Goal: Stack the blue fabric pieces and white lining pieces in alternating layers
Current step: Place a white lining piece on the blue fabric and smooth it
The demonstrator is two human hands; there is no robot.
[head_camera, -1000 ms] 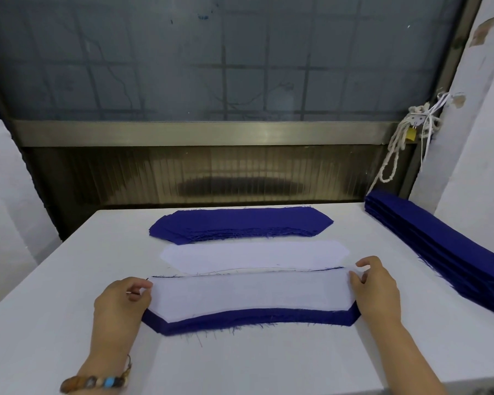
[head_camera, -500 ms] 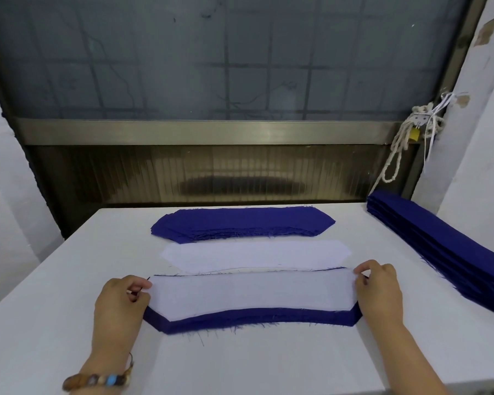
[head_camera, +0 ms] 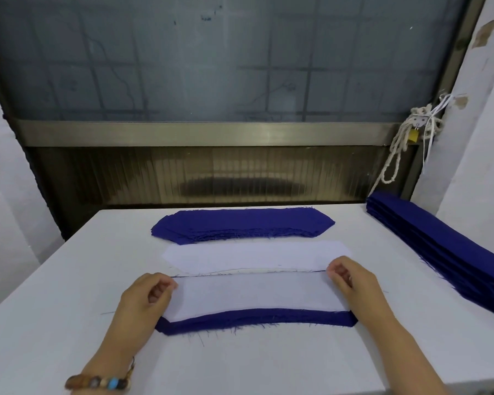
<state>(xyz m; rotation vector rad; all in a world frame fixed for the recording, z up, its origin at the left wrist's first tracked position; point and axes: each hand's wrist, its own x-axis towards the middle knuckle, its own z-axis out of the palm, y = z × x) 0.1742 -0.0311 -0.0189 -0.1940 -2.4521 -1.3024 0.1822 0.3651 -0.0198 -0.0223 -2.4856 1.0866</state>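
Across the white table (head_camera: 69, 280), we log a long blue stack (head_camera: 445, 252) along the right edge, a blue fabric pile (head_camera: 240, 223) at the far side, and a white lining pile (head_camera: 240, 256) just nearer. Nearest us, one white lining piece (head_camera: 254, 293) lies on a blue fabric piece (head_camera: 254, 319), near edge showing. Our left hand (head_camera: 143, 303) and right hand (head_camera: 354, 283): each grip pinched on that lining piece's ends.
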